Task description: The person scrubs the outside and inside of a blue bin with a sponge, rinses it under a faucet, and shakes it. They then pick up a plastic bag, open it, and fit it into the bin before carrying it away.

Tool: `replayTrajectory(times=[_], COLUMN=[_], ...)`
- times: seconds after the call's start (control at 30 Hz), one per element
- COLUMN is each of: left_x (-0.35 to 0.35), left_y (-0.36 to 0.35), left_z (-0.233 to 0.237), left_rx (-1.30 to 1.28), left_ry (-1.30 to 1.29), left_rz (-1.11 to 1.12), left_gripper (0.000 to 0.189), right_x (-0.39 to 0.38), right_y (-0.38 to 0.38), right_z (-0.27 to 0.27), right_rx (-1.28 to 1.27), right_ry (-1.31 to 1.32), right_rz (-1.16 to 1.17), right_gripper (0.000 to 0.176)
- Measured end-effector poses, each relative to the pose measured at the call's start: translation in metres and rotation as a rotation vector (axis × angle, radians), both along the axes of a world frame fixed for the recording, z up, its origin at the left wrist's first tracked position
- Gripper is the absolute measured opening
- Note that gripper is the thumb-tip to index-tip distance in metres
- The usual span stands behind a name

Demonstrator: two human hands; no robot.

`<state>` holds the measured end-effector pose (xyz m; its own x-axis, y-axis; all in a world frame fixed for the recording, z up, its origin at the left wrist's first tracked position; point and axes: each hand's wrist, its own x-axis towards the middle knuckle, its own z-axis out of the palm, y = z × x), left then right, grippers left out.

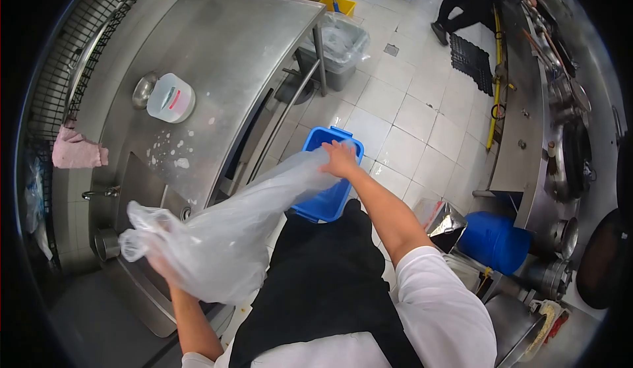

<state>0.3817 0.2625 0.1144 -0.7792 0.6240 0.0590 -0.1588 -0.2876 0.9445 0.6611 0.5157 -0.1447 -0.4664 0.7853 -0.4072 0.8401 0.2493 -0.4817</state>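
Above the blue bin (326, 200), your right hand (339, 159) pinches the far end of the clear plastic bag (224, 236); your left hand (161, 268) clutches the bunched near end. The bag runs lower-left to upper-right, right hand nearer the bin.

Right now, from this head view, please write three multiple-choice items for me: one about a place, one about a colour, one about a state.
1. Where does the white jug stand?
A. on the steel counter
B. on a shelf
C. in a drawer

2. What colour is the bin below the right hand?
A. yellow
B. blue
C. red

3. How is the clear plastic bag held?
A. not held at all
B. by one hand only
C. by both hands

Answers:
1 A: the jug sits on the flat counter top.
2 B: the bin's walls are plainly blue.
3 C: the left hand grips one end and the right hand the other, with the bag stretched between them.
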Motion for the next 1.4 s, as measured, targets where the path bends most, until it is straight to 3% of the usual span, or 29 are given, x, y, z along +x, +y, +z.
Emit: replayTrajectory(times=[0.07,0.13,0.17,0.2,0.27,0.33,0.37,0.43,0.57,0.63,0.73,0.8,0.87,0.9,0.93,1.0,1.03,1.1,1.17,1.23,1.3,1.37,1.4], left_x=[0.015,0.029,0.008,-0.012,-0.014,0.002,0.014,0.034,0.046,0.06,0.072,0.065,0.057,0.055,0.057,0.068,0.08,0.081,0.081,0.078,0.085,0.1,0.119], left_y=[0.001,-0.001,-0.008,-0.014,-0.006,0.013,0.023,0.044,0.094,0.121,0.143,0.145,0.142,0.142,0.143,0.156,0.161,0.162,0.153,0.127,0.098,0.076,0.075], left_z=[-0.028,-0.056,-0.096,-0.146,-0.215,-0.221,-0.215,-0.199,-0.208,-0.2,-0.217,-0.289,-0.359,-0.379,-0.399,-0.398,-0.385,-0.366,-0.362,-0.37,-0.377,-0.381,-0.383], left_rx=[-0.155,-0.203,-0.407,-0.61,-0.659,-0.931,-0.934,-0.934,-0.784,-0.577,-0.57,-0.588,-0.902,-0.881,-0.895,-1.166,-1.148,-1.145,-1.132,-0.76,-0.704,-0.651,-0.665], left_ry=[-0.102,0.016,0.045,0.075,-0.208,-0.15,-0.156,-0.495,-0.577,-0.436,-0.335,-0.3,0.414,0.703,0.686,0.132,0.07,-0.042,-0.159,-0.347,-0.355,-0.37,-0.151], left_rz=[0.182,-0.098,-0.098,-0.096,-0.021,-0.178,-0.182,-0.324,-0.443,-0.669,-0.736,-0.734,-0.815,-0.85,-0.856,-0.629,-0.509,-0.521,-0.531,-0.492,-0.499,-0.499,-0.604], left_gripper=[0.041,0.043,0.043,0.043,0.042,0.042,0.042,0.043,0.04,0.036,0.04,0.043,0.035,0.035,0.035,0.034,0.035,0.042,0.049,0.056,0.057,0.057,0.051], right_x=[0.016,0.035,0.046,0.061,0.087,0.11,0.123,0.146,0.186,0.199,0.206,0.2,0.185,0.175,0.165,0.135,0.117,0.085,0.058,0.031,0.016,0.006,0.001], right_y=[-0.002,-0.008,-0.016,-0.028,-0.053,-0.078,-0.09,-0.113,-0.142,-0.146,-0.147,-0.145,-0.138,-0.136,-0.132,-0.113,-0.107,-0.091,-0.076,-0.065,-0.051,-0.042,-0.042], right_z=[-0.005,-0.018,-0.011,-0.036,-0.062,-0.058,-0.056,-0.046,-0.051,-0.042,-0.039,-0.046,-0.07,-0.083,-0.095,-0.104,-0.108,-0.118,-0.126,-0.145,-0.152,-0.15,-0.149], right_rx=[-0.06,-0.236,-0.296,-0.247,-0.259,-0.365,-0.411,-0.479,-0.471,-0.489,-0.457,-0.475,-0.496,-0.501,-0.503,-0.528,-0.506,-0.484,-0.3,-0.217,-0.137,-0.45,-0.453], right_ry=[0.03,0.063,0.064,0.089,0.108,0.133,0.161,0.227,0.203,0.212,0.254,0.247,0.239,0.299,0.357,0.376,0.458,0.541,0.534,0.604,0.67,0.403,0.394], right_rz=[-0.03,-0.053,-0.097,-0.105,-0.149,-0.241,-0.293,-0.397,-0.523,-0.663,-0.689,-0.672,-0.652,-0.596,-0.535,-0.459,-0.495,-0.522,-0.468,-0.48,-0.488,-0.581,-0.566], right_gripper=[0.08,0.075,0.066,0.062,0.057,0.054,0.052,0.048,0.044,0.042,0.042,0.043,0.044,0.046,0.048,0.058,0.064,0.07,0.075,0.069,0.063,0.044,0.044])
